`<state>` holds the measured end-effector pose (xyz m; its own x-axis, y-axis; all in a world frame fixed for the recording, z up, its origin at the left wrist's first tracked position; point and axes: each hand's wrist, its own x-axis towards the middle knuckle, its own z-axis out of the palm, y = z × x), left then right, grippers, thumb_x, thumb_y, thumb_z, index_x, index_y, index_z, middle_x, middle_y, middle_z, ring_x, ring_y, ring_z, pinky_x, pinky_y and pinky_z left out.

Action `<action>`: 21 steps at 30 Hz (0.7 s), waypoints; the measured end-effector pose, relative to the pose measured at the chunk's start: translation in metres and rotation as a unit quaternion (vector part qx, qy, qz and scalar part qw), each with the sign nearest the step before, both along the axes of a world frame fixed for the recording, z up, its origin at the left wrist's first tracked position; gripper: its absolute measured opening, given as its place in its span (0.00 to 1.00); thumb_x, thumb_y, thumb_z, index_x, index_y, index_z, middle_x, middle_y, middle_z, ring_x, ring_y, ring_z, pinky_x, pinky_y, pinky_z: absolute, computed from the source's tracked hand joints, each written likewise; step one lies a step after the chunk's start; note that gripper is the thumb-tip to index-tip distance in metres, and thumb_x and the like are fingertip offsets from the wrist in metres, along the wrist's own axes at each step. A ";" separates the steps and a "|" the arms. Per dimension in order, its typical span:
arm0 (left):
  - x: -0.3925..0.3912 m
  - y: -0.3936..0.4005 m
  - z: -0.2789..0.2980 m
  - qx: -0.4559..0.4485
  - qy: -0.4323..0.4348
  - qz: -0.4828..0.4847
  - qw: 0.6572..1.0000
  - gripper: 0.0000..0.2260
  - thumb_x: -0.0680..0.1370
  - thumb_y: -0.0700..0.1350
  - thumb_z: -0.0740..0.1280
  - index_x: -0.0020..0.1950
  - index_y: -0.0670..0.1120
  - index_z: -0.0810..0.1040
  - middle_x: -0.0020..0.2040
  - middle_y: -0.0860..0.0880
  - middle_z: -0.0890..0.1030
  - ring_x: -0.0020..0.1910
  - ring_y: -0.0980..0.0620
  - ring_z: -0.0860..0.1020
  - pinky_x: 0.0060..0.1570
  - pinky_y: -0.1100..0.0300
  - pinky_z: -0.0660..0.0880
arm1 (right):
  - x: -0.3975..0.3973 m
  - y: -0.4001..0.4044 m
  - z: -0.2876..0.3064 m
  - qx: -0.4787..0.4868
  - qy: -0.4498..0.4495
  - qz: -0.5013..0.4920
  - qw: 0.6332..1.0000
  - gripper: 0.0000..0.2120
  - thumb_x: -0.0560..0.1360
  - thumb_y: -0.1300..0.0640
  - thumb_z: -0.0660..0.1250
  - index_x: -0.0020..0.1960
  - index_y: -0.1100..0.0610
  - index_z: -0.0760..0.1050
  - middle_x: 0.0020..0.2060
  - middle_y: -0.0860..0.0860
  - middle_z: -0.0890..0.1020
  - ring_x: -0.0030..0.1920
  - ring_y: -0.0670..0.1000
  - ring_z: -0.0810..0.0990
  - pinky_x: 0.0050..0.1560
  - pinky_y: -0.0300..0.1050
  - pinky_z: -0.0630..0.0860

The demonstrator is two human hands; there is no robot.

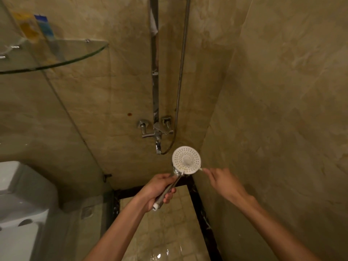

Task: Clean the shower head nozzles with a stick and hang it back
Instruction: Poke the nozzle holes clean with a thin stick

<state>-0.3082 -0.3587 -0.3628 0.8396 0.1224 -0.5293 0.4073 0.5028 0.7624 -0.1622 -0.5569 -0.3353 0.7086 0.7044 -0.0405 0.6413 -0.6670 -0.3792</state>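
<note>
Clearly the round white shower head with its chrome handle [186, 160] is off its holder and held low in the shower corner, face turned up toward the camera, just below the chrome wall mixer tap [156, 129]. The left hand [158, 189] wraps its fingers round the handle near the lower end. The right hand [220, 180] pinches a thin pale stick [202, 169] whose tip sits at the lower right rim of the face; whether it is inside a nozzle is too small to tell.

The step in hand looks like poking the nozzles one by one. To do it well, I judge the left hand should keep the face steady and tilted to the light, while the right works row by row from the rim inward, pushing straight into each hole and not levering sideways, since so thin a stick could snap. A yellowish stain on the lower part of the face probably deserves extra passes. The metal hose [181, 72] hangs slack beside the chrome riser rail [154, 72], so the head can be turned freely.

Up at the left, a curved glass corner shelf [84, 51] carries two blurred packages, one yellow sachet or tube [26, 27] and one blue-and-white one [44, 27], standing against the wall. A white toilet cistern [20, 193] shows lower left, behind a glass partition.
</note>
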 end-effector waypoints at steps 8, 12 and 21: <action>-0.002 0.000 -0.009 -0.009 0.012 0.006 1.000 0.07 0.82 0.44 0.63 0.55 0.41 0.73 0.29 0.45 0.72 0.18 0.55 0.66 0.17 0.66 0.64 | -0.006 -0.005 0.001 -0.066 -0.032 0.022 0.997 0.23 0.83 0.40 0.49 0.48 0.49 0.79 0.30 0.46 0.77 0.30 0.46 0.78 0.37 0.46 0.79; 0.003 0.001 -0.009 -0.018 0.006 0.008 1.000 0.07 0.82 0.45 0.63 0.55 0.42 0.72 0.29 0.45 0.72 0.18 0.54 0.66 0.17 0.66 0.64 | 0.017 -0.004 0.009 -0.062 -0.032 -0.036 0.997 0.22 0.84 0.41 0.48 0.51 0.48 0.79 0.35 0.48 0.81 0.36 0.50 0.80 0.42 0.49 0.77; 0.005 0.007 -0.013 -0.017 0.017 0.020 1.000 0.09 0.82 0.45 0.63 0.58 0.40 0.74 0.30 0.45 0.72 0.19 0.54 0.67 0.17 0.65 0.66 | -0.013 -0.002 -0.010 -0.043 0.012 -0.010 0.999 0.24 0.82 0.39 0.50 0.41 0.50 0.77 0.29 0.48 0.78 0.30 0.49 0.79 0.35 0.50 0.79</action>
<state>-0.3031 -0.3514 -0.3762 0.8163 0.1368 -0.5612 0.4112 0.5446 0.7309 -0.1749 -0.5589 -0.3449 0.7212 0.6830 -0.1161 0.6188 -0.7104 -0.3352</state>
